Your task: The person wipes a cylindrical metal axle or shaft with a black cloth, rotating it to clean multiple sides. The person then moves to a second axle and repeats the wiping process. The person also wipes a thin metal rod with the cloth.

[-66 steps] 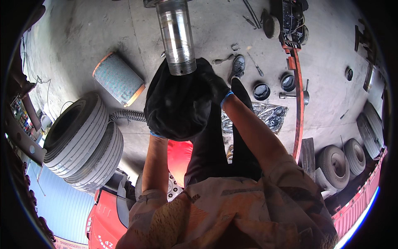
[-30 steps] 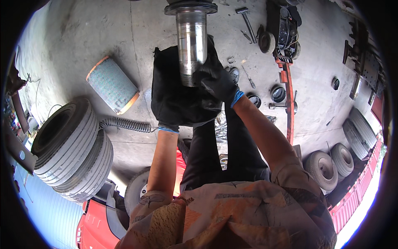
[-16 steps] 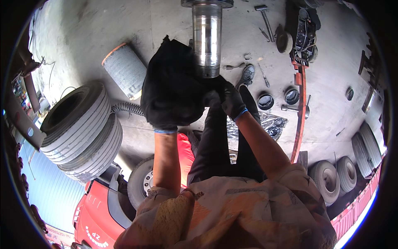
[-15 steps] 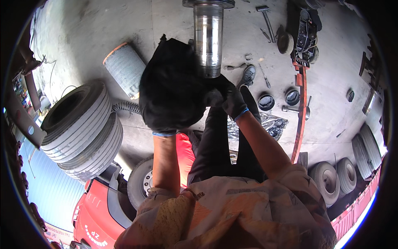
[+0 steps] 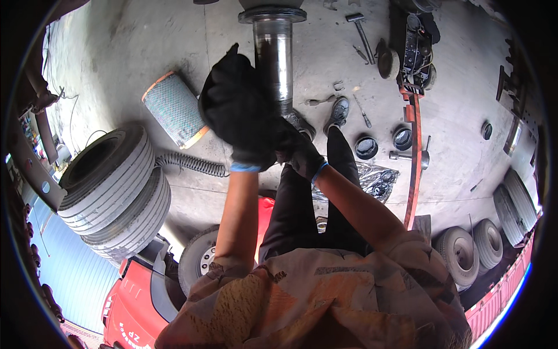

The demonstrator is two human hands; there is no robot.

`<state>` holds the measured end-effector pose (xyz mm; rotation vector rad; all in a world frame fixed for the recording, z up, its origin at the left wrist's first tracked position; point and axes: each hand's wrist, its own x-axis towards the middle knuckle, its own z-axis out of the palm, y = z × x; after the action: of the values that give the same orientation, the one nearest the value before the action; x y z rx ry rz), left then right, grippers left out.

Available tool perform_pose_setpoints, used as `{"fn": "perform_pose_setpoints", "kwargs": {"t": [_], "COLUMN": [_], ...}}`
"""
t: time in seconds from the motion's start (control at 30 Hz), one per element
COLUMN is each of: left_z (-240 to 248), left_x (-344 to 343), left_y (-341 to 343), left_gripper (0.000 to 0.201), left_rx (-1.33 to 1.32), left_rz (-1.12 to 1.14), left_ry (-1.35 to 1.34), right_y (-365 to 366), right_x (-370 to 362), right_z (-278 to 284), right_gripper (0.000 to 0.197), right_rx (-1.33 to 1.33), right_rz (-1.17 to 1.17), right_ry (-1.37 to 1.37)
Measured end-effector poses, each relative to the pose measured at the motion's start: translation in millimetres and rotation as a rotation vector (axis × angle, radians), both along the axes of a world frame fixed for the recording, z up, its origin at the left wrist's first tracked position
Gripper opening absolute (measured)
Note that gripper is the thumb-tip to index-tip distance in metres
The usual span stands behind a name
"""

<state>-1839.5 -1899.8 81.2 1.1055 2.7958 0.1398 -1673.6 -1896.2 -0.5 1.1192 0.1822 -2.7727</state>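
A bunched black cloth (image 5: pixel 235 96) hangs before me, just left of a shiny metal axle spindle (image 5: pixel 274 58) with a wide flange. My left hand (image 5: pixel 253 156), in a black glove with a blue cuff, is closed on the cloth; its fingers blend into the dark fabric. Beside it my right hand (image 5: pixel 305 157), gloved the same way, is closed around the cloth's lower right part under the spindle's end. Black cloth and black gloves are hard to part here, and whether the cloth touches the spindle I cannot tell.
A cylindrical air filter (image 5: pixel 174 110) and a coiled hose (image 5: pixel 192 164) lie left, near stacked tyres (image 5: pixel 110 180). On the right are a hammer (image 5: pixel 361 38), a floor jack (image 5: pixel 415 58) with a long red handle (image 5: pixel 415 163), black rings (image 5: pixel 366 148) and a plastic sheet (image 5: pixel 378 181).
The cloth has become a smaller bundle, and my hands have drawn closer together. My right hand has shifted left and slightly down. The spindle appears lower and further left as the view shifts.
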Motion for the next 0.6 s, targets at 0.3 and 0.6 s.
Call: {"fn": "perform_pose_setpoints", "kwargs": {"t": [0.3, 0.6], "left_z": [-109.3, -71.8], "left_x": [-4.7, -15.7], "left_y": [70.5, 80.7], "left_gripper": [0.039, 0.041], "left_rx": [-0.372, -0.109], "left_rz": [0.138, 0.081], "left_ry": [0.346, 0.194], "right_y": [-6.2, -4.1], "right_x": [10.1, 14.5], "right_z": [-24.3, -59.4], "right_gripper": [0.023, 0.028], "right_rx": [0.025, 0.211], "right_rz": [0.070, 0.125], "right_ry": [-0.113, -0.203]}}
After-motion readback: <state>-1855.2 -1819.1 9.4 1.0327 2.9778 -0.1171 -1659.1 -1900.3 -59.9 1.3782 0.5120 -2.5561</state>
